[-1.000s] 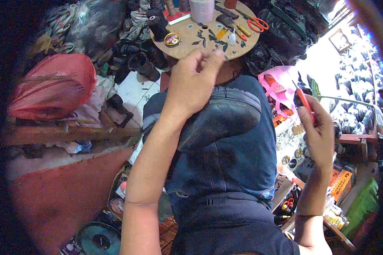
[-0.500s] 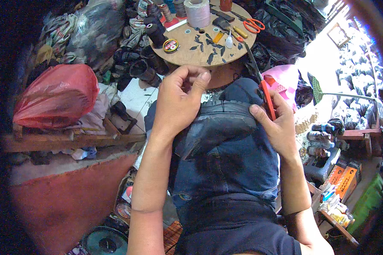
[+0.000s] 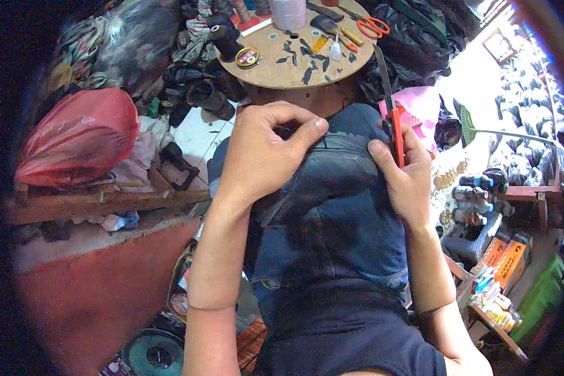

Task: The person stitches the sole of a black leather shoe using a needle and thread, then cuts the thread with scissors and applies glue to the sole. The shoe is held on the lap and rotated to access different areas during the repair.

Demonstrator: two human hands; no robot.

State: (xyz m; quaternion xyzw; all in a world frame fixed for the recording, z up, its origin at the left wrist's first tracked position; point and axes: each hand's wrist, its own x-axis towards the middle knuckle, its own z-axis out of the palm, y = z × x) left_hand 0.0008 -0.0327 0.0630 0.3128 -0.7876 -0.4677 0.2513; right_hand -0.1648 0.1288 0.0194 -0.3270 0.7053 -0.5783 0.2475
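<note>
A dark, shoe-like piece point(image 3: 329, 166) with a ridged grey edge lies across my lap, over the blue jeans point(image 3: 319, 244). My left hand point(image 3: 266, 147) is at its upper left side, thumb and forefinger pinched together near the ridged edge. Anything between those fingertips is too small to make out. My right hand point(image 3: 407, 172) grips a red-handled utility knife point(image 3: 395, 135), its long blade pointing up and away from me. The right thumb rests close to the piece's right end.
Beyond my knees stands a round wooden table point(image 3: 263, 74) with black scraps, orange-handled scissors point(image 3: 373, 27), a black thread spool point(image 3: 224, 41) and a round tin point(image 3: 247, 57). A red plastic bag point(image 3: 81, 138) sits on a wooden ledge at left. Bottles point(image 3: 473, 194) stand at right.
My left hand has shifted right along the piece's edge, its thumb and forefinger now closer to the middle. The knife blade stands more upright. The view has tilted slightly.
</note>
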